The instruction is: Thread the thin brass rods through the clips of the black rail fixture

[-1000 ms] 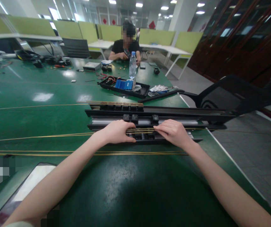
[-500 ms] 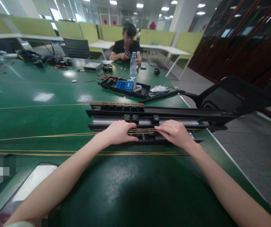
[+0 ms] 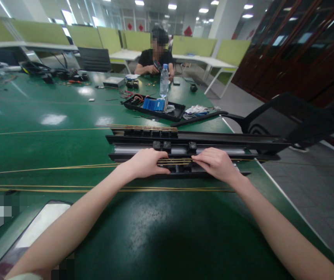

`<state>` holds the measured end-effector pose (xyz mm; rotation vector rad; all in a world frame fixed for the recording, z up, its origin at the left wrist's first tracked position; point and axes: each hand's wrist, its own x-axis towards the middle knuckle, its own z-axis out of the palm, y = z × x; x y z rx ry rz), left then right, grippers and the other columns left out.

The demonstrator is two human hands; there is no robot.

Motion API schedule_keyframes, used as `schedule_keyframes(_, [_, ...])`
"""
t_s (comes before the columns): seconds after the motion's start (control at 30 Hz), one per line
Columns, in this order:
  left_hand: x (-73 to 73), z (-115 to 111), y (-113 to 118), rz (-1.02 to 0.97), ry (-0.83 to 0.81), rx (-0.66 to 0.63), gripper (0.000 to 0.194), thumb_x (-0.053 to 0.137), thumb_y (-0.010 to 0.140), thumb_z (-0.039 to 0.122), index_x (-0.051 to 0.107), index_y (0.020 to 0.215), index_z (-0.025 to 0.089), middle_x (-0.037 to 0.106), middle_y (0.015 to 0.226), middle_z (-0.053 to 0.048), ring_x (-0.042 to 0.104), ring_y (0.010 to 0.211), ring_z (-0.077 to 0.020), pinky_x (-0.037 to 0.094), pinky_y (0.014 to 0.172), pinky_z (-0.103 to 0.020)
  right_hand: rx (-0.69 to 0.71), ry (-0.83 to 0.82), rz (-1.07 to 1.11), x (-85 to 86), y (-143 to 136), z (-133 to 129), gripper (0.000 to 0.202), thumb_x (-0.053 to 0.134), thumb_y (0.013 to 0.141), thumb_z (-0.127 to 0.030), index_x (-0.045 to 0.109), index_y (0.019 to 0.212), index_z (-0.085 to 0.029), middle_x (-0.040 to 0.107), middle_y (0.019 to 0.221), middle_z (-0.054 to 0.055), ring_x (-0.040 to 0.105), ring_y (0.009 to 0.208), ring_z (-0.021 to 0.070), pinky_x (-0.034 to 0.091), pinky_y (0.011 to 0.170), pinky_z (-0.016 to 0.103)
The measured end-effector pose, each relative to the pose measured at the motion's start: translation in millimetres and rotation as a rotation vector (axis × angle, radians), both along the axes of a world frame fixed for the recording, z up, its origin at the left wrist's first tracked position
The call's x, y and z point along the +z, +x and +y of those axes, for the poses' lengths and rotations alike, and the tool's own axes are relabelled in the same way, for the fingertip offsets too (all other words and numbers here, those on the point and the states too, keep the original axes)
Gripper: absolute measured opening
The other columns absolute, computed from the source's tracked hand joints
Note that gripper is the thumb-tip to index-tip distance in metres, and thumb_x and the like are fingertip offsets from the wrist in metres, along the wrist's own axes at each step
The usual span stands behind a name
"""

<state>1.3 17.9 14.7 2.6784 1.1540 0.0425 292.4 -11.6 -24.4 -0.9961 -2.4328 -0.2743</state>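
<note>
My left hand [image 3: 145, 163] lies across the nearest black rail [image 3: 181, 175], thumb on the near edge and fingers toward the far edge. Several thin brass-coloured rods [image 3: 178, 161] run along this rail and pass under that hand. With fingertips pinched together, my right hand [image 3: 215, 162] holds the rods at their right part; exactly how many it grips is hidden. Small black blocks [image 3: 192, 147] sit on the rail just behind. Farther back, another black rail [image 3: 143, 140] carries more blocks and rods.
Loose brass rods [image 3: 167, 189] lie in front of the rails. Beyond stand a black tray [image 3: 175, 114] with a blue box [image 3: 153, 104], a water bottle [image 3: 164, 81] and crumpled gloves [image 3: 196, 111]. A person [image 3: 155, 58] sits across the green table [image 3: 53, 147]. A chair [image 3: 286, 120] is at right.
My right hand has shifted very slightly to the right, still pinching. The left hand stays where it was.
</note>
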Motion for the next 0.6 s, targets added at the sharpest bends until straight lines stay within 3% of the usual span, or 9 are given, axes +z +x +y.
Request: schedule_keyframes(0.6, [-1.1, 1.3, -3.8, -0.008, 0.01, -0.009, 0.056, 0.053, 0.078, 0.07, 0.063, 0.112, 0.026, 0.073, 0.092, -0.007, 0.068, 0.083, -0.0259, 0.048, 0.069, -0.031, -0.016, 0.023, -0.015, 0.5, 9.5, -2.1, 0.014, 0.06, 0.09, -0.021, 0.072, 0.095, -0.02, 0.074, 0.088, 0.006, 0.067, 0.08, 0.018, 0.053, 0.076, 0.034])
